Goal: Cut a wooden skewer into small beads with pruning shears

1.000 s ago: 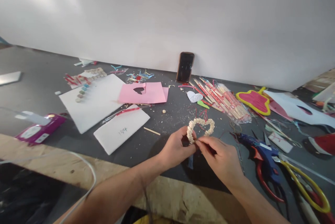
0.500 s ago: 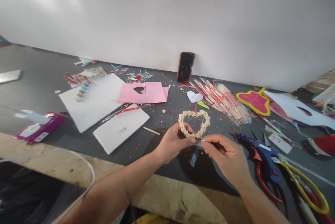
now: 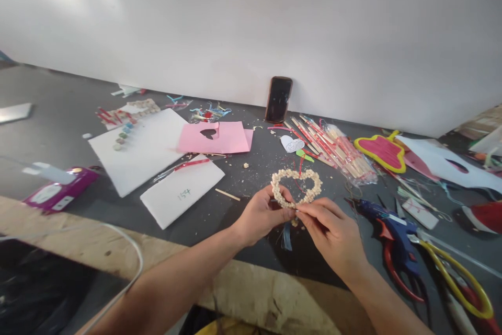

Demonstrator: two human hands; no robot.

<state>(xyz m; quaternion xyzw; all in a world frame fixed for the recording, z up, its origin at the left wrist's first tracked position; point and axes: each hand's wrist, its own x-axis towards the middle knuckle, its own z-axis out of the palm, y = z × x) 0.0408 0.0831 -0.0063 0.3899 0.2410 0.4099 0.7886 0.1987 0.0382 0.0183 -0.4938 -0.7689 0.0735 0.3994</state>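
Note:
A heart-shaped ornament (image 3: pixel 316 186), a ring of small cream pieces, is held upright above the dark table. My left hand (image 3: pixel 263 216) pinches its lower left side between thumb and fingers. At its bottom point, the fingertips of my right hand (image 3: pixel 333 230) are pressed together; what they grip there is too small to make out. Below the ornament hangs a blue tassel (image 3: pixel 286 238), partly between my hands. Through the heart's opening and above its top notch shows a thin red cord (image 3: pixel 300 166).
Chopsticks (image 3: pixel 327 146) in red-printed wrappers lie behind the hands. To the right are a blue glue gun (image 3: pixel 396 225) and yellow-handled scissors (image 3: pixel 458 277). A phone (image 3: pixel 278 99) leans on the wall. Pink paper (image 3: pixel 231 137), white foam (image 3: pixel 182 191) and a purple power strip (image 3: pixel 60 190) are leftward.
The ornament has shifted slightly right and tilted. My right hand has moved left and up, its fingertips now meeting the heart's bottom point. The tassel hangs straighter.

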